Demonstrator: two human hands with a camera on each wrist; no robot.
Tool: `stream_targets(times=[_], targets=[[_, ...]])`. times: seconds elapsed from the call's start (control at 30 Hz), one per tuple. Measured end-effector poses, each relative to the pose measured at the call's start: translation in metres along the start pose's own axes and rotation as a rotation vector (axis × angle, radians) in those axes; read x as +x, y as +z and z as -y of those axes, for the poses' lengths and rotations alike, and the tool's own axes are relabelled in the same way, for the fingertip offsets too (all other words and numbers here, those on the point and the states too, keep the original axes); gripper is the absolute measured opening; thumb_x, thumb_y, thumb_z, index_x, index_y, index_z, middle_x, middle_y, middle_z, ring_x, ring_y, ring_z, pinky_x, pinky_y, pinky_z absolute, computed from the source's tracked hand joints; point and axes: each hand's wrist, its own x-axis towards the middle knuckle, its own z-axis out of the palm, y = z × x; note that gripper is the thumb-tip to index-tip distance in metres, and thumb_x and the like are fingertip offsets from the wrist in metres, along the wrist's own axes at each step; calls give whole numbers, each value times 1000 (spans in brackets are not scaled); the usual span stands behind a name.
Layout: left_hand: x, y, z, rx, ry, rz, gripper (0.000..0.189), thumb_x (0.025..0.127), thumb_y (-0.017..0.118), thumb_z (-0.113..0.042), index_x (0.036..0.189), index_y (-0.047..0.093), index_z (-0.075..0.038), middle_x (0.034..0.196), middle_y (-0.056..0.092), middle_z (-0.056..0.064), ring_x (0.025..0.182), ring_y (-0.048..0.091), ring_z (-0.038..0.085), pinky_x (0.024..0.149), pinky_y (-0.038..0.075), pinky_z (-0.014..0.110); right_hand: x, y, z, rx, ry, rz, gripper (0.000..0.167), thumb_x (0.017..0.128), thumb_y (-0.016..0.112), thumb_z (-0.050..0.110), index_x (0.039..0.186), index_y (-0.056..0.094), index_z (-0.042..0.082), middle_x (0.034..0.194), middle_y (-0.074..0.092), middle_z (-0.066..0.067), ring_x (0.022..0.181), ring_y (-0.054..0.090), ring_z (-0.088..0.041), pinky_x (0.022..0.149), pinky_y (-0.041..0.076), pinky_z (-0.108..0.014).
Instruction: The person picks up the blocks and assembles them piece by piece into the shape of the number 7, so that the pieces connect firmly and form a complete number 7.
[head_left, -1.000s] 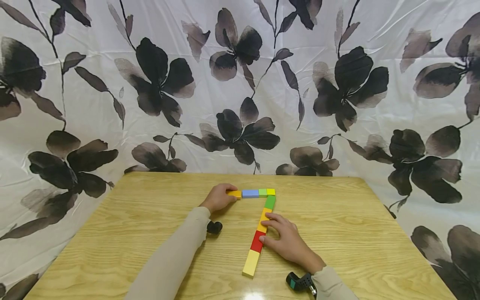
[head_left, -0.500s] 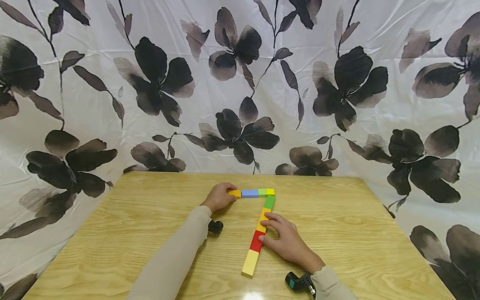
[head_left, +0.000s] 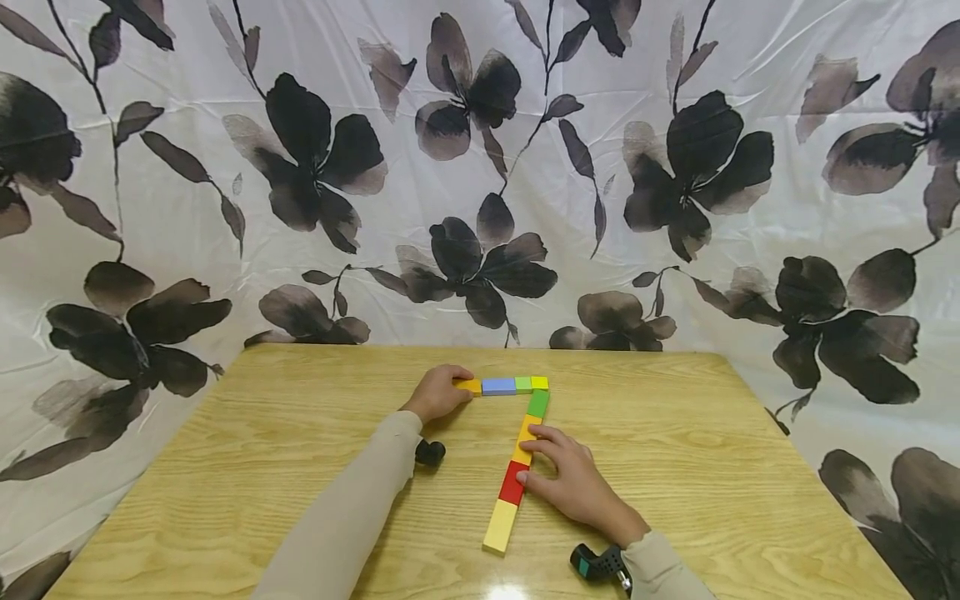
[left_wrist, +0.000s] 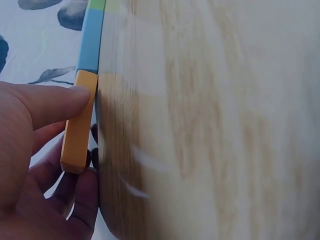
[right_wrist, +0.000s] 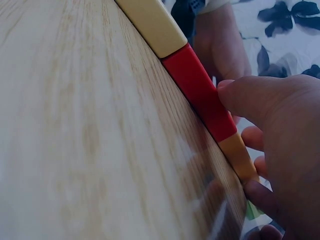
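Observation:
At the far side of the table, my left hand [head_left: 438, 393] pinches an orange block [left_wrist: 80, 122] between thumb and fingers. That block lies end to end with a blue block [head_left: 498, 387], followed by a light green block [head_left: 522, 384] and a bright yellow block [head_left: 540, 382] at the corner. From there a second row runs toward me: a green block [head_left: 537, 403], a yellow-orange block [head_left: 518, 456], a red block [head_left: 511, 489] and a pale yellow block [head_left: 499, 527]. My right hand [head_left: 573, 479] touches this row's right side, thumb at the red block, fingertips at the yellow-orange one.
The blocks lie on a wood-grain table [head_left: 660, 433]. Behind it hangs a white cloth [head_left: 585, 283] printed with dark flowers. A black wrist camera [head_left: 600, 563] sits below the right hand, another wrist camera [head_left: 431, 454] beside the left forearm.

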Motion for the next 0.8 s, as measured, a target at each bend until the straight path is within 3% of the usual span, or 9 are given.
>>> stream_targets(times=[0.33, 0.8], targets=[[0, 0, -6, -7, -61, 12, 32, 88, 74, -8, 119, 72, -1, 122, 65, 15, 114, 58, 31, 101, 45, 43, 0, -1, 2, 5, 8, 5, 45, 93, 71, 44, 129, 68, 18, 149, 49, -3, 138, 42, -29, 101, 29, -57], [2, 3, -2, 23, -48, 3, 32, 88, 75, -11, 119, 73, -4, 120, 66, 12, 112, 59, 30, 100, 45, 42, 0, -1, 0, 12, 8, 11, 45, 93, 71, 43, 130, 68, 18, 150, 47, -3, 139, 40, -29, 102, 27, -59]])
